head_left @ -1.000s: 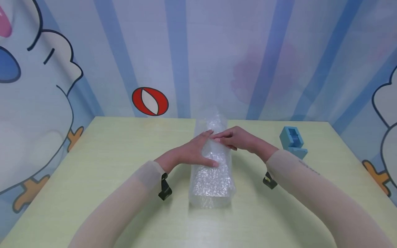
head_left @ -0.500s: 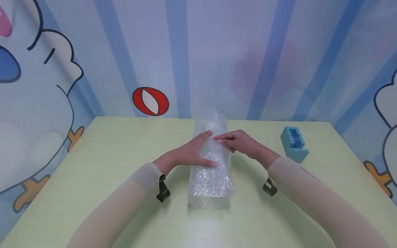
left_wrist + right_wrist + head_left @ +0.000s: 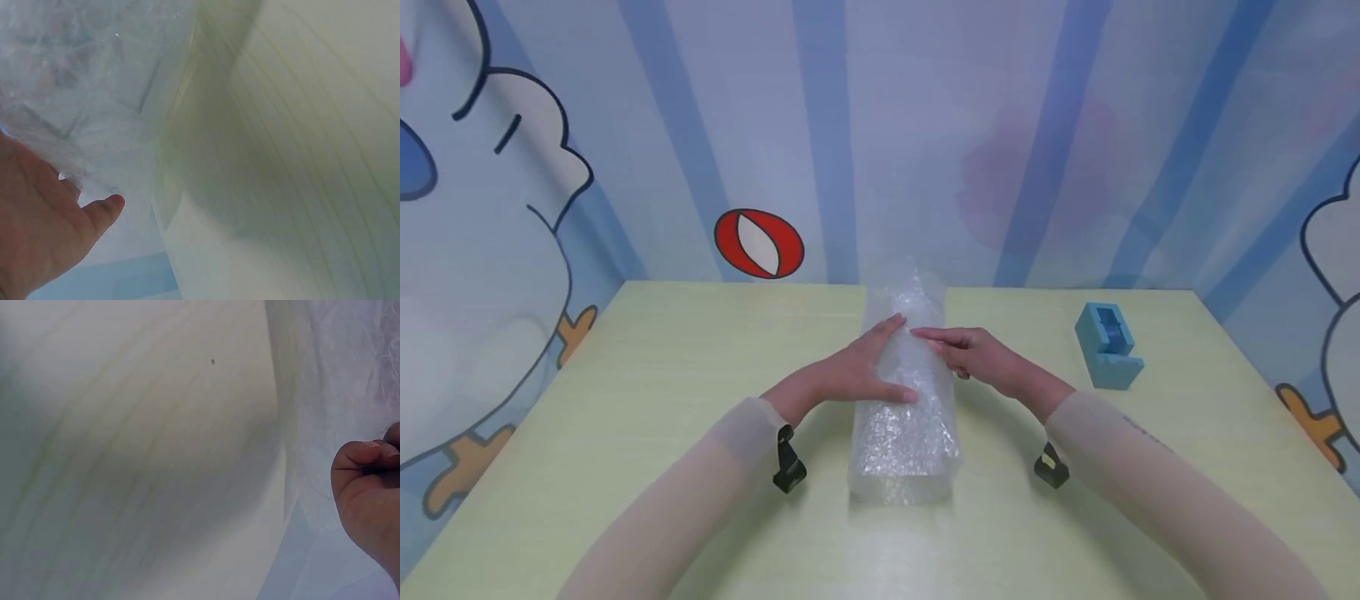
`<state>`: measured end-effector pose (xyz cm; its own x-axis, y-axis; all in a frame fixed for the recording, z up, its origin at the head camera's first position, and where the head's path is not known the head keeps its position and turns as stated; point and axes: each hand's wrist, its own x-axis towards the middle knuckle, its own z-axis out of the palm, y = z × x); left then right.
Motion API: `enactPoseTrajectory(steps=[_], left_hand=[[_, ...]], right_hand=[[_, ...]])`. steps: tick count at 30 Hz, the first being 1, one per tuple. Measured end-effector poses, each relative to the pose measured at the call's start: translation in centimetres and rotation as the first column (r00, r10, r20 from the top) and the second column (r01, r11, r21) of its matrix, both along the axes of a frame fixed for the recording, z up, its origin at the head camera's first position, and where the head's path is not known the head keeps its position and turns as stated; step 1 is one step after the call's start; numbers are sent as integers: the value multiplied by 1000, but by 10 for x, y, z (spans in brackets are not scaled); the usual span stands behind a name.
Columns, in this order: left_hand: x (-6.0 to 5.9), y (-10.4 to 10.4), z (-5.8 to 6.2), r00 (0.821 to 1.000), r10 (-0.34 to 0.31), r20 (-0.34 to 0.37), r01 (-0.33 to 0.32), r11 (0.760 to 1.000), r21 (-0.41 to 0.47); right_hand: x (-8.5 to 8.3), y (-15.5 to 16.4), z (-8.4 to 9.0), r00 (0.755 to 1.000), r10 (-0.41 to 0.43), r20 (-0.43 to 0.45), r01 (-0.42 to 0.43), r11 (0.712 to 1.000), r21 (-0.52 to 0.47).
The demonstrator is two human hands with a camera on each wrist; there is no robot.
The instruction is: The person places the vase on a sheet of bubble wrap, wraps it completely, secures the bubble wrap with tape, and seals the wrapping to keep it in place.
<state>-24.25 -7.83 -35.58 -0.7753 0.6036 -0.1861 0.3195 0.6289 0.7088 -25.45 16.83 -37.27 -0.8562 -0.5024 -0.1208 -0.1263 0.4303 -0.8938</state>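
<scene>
— Where is the bubble-wrap bundle [image 3: 904, 408] right now?

— It lies lengthwise in the middle of the tabletop [image 3: 625, 400], one end toward the person and the other toward the back wall. It looks like a long roll of clear wrap; what is inside I cannot tell.

— And the hands?

— The left hand [image 3: 850, 371] lies over the bundle's left side and top, fingers straight and spread, thumb laid across the wrap — pressing, not gripping. The left wrist view shows a thumb [image 3: 103, 212] close against the clear film. The right hand [image 3: 973, 354] rests on the upper right of the bundle with the forefinger stretched flat toward the left hand's fingertips; the other fingers look loosely bent, and the right wrist view shows them tucked under beside the wrap. It pinches nothing that I can make out.

— What is different from a second ago?

— Little. The left hand has stayed put. The right hand has flattened and drawn slightly down and outward along the wrap, as if smoothing the overlap. I judge that the wrap is being held closed while the seam is pressed flat.

— Anything else about?

— A blue tape dispenser [image 3: 1108, 346] stands well apart to the right, untouched. Behind is the striped cartoon backdrop [image 3: 925, 125].
</scene>
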Motion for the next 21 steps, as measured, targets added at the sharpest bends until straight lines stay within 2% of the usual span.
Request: enactPoseTrajectory(steps=[4, 7, 14, 17, 21], left_hand=[[-1, 0, -2, 1000, -1, 6, 1, 1000, 6], [-1, 1, -2, 1000, 1, 3, -1, 1000, 15], [-2, -4, -8, 1000, -5, 2, 5, 1000, 25], [-1, -6, -9, 1000, 1, -16, -1, 1000, 24], [2, -7, -7, 999, 21, -43, -20, 1000, 23]], right_hand=[[4, 4, 0, 999, 43, 18, -43, 999, 30], [7, 4, -2, 999, 37, 19, -38, 999, 37], [11, -2, -8, 996, -83, 40, 85, 995, -55], [13, -4, -9, 992, -108, 64, 114, 989, -91], [17, -8, -7, 975, -189, 120, 202, 973, -110]])
